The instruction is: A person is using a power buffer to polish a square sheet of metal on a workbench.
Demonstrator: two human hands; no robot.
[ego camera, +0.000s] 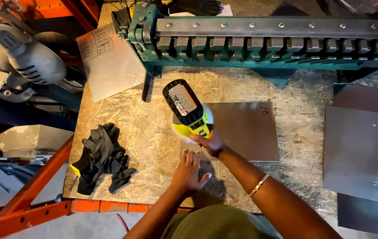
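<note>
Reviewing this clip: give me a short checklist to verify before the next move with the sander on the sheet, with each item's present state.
1. Right hand grips the yellow cordless sander: ok.
2. Left hand steadies the metal sheet: ok, it lies flat at the sheet's near corner.
3. Sander pad flat on the sheet: cannot tell, the tool's body hides it.
4. Sheet clamped to the board table: not ok, no clamp is visible.
5. Hands gloved: not ok, both bare; black gloves lie apart on the table.
</note>
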